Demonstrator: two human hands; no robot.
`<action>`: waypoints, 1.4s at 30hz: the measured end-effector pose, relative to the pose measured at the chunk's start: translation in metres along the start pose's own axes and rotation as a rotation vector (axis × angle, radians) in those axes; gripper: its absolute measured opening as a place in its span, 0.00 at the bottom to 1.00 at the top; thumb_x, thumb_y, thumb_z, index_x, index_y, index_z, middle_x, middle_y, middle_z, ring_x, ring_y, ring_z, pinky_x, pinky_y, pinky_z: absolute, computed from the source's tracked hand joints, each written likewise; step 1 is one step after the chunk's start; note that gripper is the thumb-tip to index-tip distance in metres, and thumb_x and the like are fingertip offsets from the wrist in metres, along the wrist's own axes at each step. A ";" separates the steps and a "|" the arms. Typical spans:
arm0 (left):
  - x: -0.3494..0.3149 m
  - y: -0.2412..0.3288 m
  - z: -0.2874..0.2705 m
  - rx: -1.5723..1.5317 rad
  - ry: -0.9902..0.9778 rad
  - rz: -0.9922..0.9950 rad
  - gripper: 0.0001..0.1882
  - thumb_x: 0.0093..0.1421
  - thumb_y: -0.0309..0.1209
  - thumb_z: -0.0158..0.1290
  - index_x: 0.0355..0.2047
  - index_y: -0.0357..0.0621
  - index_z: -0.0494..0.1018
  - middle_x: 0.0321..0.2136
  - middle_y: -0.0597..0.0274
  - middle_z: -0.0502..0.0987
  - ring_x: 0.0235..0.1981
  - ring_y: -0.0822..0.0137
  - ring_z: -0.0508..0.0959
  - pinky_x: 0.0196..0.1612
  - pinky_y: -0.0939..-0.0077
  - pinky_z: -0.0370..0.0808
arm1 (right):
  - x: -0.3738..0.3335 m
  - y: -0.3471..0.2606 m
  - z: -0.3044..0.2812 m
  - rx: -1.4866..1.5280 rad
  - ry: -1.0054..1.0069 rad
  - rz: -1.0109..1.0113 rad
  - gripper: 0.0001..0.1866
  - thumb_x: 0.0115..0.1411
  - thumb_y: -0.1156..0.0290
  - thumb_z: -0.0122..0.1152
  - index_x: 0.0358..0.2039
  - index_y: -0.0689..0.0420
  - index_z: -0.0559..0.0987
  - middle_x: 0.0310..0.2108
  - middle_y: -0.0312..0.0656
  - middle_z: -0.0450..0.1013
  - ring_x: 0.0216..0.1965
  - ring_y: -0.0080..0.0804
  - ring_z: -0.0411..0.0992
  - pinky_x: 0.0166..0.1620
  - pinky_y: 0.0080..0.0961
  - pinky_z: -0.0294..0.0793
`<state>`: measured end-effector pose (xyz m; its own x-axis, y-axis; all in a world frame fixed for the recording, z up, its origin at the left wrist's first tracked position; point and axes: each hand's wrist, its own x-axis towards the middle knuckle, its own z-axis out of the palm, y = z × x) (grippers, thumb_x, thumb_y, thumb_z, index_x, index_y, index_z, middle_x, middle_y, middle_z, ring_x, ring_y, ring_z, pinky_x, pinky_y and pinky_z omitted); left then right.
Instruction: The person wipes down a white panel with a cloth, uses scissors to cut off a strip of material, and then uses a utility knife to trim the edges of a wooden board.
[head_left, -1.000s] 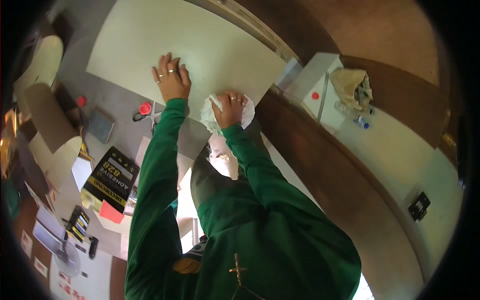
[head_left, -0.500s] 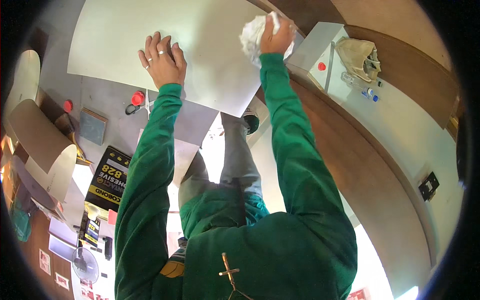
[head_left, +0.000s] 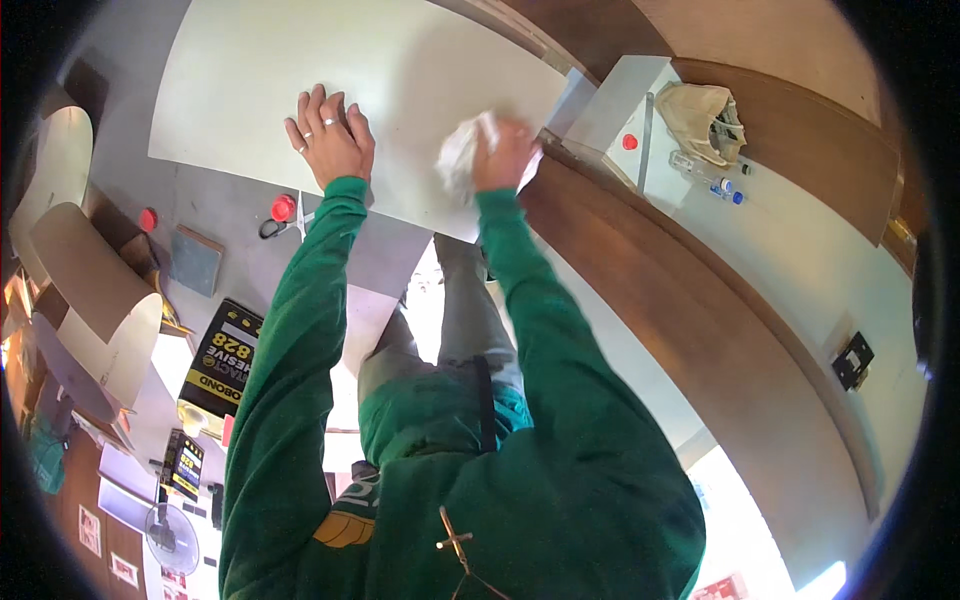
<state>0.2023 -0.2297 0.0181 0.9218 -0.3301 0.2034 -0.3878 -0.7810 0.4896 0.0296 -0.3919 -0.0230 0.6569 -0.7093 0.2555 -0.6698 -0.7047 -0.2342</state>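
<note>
A large pale sheet (head_left: 250, 60) lies flat before me, its near right corner by my legs. My left hand (head_left: 333, 140) rests palm down on it, fingers spread, with rings on some fingers. At the sheet's right edge, my right hand (head_left: 508, 155) is closed around a crumpled white cloth (head_left: 460, 158) pressed to the surface; hand and cloth are blurred by motion. Just below the near edge, left of my left sleeve, lie scissors (head_left: 300, 220) with a dark handle and a round red cap (head_left: 283, 208).
Further left are another red cap (head_left: 148, 219), a grey block (head_left: 196, 260), a brush (head_left: 140, 252), curled sheets (head_left: 95, 270) and a black-and-yellow can (head_left: 222, 355). On the right, a brown ledge (head_left: 640, 290) runs beside a white surface holding a beige bag (head_left: 700, 120) and clear bottles (head_left: 700, 170).
My right hand has swept the cloth toward me and to the left across the sheet. My left hand stays in place on the sheet, while the whole view has shifted slightly.
</note>
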 end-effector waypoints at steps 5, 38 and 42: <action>-0.002 -0.008 -0.005 0.092 -0.039 -0.036 0.16 0.63 0.36 0.49 0.51 0.48 0.68 0.61 0.56 0.66 0.67 0.52 0.58 0.70 0.43 0.43 | 0.071 0.004 -0.007 0.201 0.024 -0.100 0.15 0.59 0.58 0.64 0.34 0.56 0.73 0.36 0.47 0.71 0.42 0.49 0.68 0.46 0.47 0.60; -0.002 -0.013 -0.005 0.092 -0.023 -0.015 0.16 0.62 0.35 0.50 0.50 0.46 0.69 0.60 0.55 0.66 0.68 0.53 0.57 0.69 0.43 0.43 | 0.053 -0.012 -0.107 1.130 0.123 0.580 0.14 0.57 0.62 0.70 0.24 0.55 0.75 0.29 0.36 0.74 0.29 0.28 0.73 0.34 0.28 0.74; 0.002 -0.007 -0.003 0.083 0.008 -0.009 0.15 0.62 0.35 0.50 0.49 0.48 0.69 0.59 0.56 0.66 0.67 0.53 0.59 0.69 0.41 0.44 | -0.020 -0.053 -0.059 0.418 -0.157 -0.055 0.09 0.53 0.68 0.68 0.24 0.54 0.76 0.27 0.44 0.71 0.34 0.44 0.72 0.44 0.45 0.66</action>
<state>0.2071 -0.2237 0.0176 0.9252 -0.3185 0.2061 -0.3776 -0.8256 0.4192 0.0312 -0.3392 0.0400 0.7539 -0.6418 0.1407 -0.4561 -0.6653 -0.5910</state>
